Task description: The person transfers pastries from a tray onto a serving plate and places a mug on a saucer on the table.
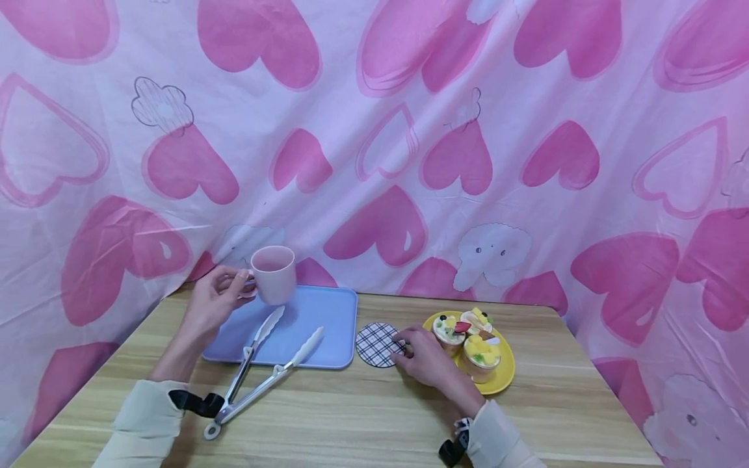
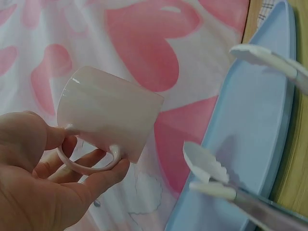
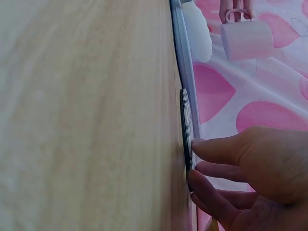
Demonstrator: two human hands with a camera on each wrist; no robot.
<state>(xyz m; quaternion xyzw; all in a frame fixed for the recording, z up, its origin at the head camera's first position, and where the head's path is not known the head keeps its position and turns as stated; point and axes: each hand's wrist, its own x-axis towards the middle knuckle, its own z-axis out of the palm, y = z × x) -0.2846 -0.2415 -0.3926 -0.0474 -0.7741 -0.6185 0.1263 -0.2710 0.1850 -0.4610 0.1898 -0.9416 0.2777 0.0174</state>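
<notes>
My left hand (image 1: 218, 300) holds a pale pink mug (image 1: 274, 281) by its handle, raised over the back of a light blue tray (image 1: 344, 305). In the left wrist view the mug (image 2: 110, 113) has its handle (image 2: 89, 168) between thumb and curled fingers. My right hand (image 1: 426, 356) is at the right edge of a round coaster (image 1: 376, 346) with a black-and-white plaid pattern, lying on the table beside the tray. The right wrist view shows the thumb (image 3: 219, 148) on the coaster's (image 3: 187, 125) top face and a fingertip at its rim, pinching it.
Spread metal tongs (image 1: 255, 397) with whitish tips lie across the tray's front edge. On the right, a yellow plate (image 1: 504, 372) carries several dessert cups (image 1: 481, 359) topped with fruit. A pink heart-patterned cloth (image 1: 374, 156) hangs behind the wooden table (image 1: 351, 416).
</notes>
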